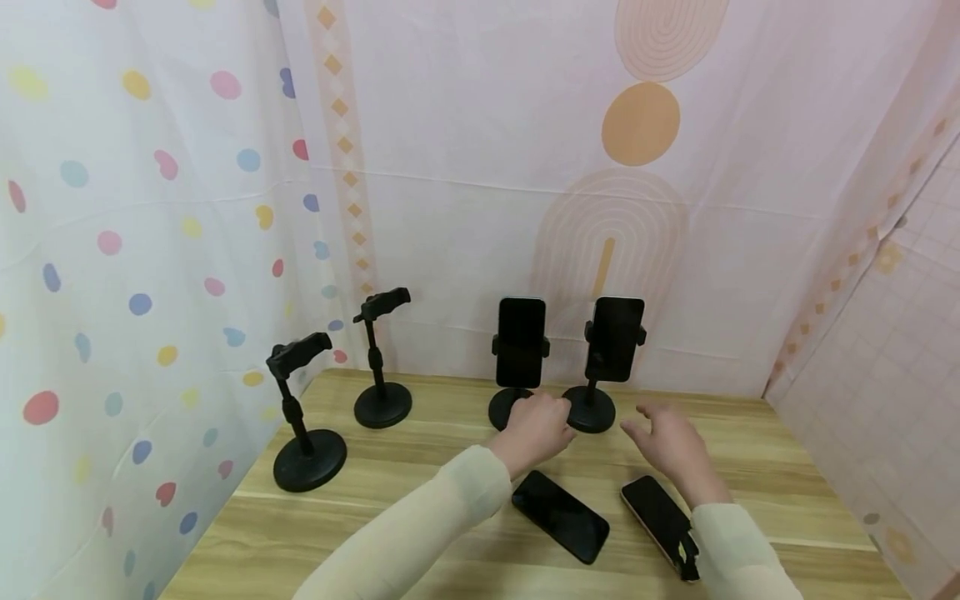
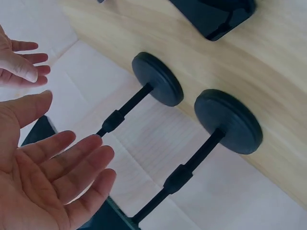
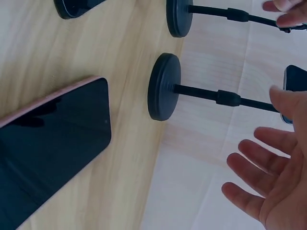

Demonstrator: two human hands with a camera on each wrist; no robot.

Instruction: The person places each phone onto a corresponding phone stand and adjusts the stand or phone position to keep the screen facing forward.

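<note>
Two black phone stands bear upright phones at the back: the left phone and the right phone. My left hand is in front of their round bases, partly covering the left base in the head view. Its fingers look loosely bent in the left wrist view, with nothing in them. To the right of the right base, my right hand is held up with fingers spread and slightly bent, touching nothing. A dark phone lies flat below the left hand. Another phone lies near the right wrist, partly hidden by the sleeve.
Two more black stands, one nearer and one farther back, stand at the left with bare clamps. The wooden table meets a patterned curtain behind and a dotted curtain at the left.
</note>
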